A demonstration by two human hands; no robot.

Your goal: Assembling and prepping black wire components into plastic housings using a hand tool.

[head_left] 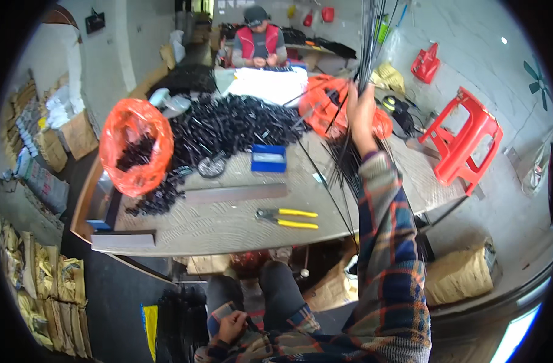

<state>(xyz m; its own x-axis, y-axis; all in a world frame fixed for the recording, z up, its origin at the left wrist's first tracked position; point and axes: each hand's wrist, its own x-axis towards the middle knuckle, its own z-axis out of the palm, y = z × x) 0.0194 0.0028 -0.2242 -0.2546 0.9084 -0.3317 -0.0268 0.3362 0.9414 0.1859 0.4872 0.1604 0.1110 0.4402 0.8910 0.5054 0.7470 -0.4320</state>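
My right hand [362,113], raised at the far right of the table, is closed round a bundle of long thin black strips [367,51] that stands upright past the frame's top. Below that hand, more black strips [343,160] lie on the table and trail toward its near edge. My left hand [232,327] rests at my lap with its fingers curled; whether anything is in them is hidden. Cutting pliers [287,218] with yellow handles lie near the front edge. A heap of small black pieces [240,124] covers the table's middle and back.
An orange-red bag-lined container [137,148] stands at the left, with black pieces inside. A blue box [268,158], a grey metal bar [235,193] and a small round dish [212,167] lie mid-table. A red stool [464,142] is at the right. Across the table sits a person [258,42].
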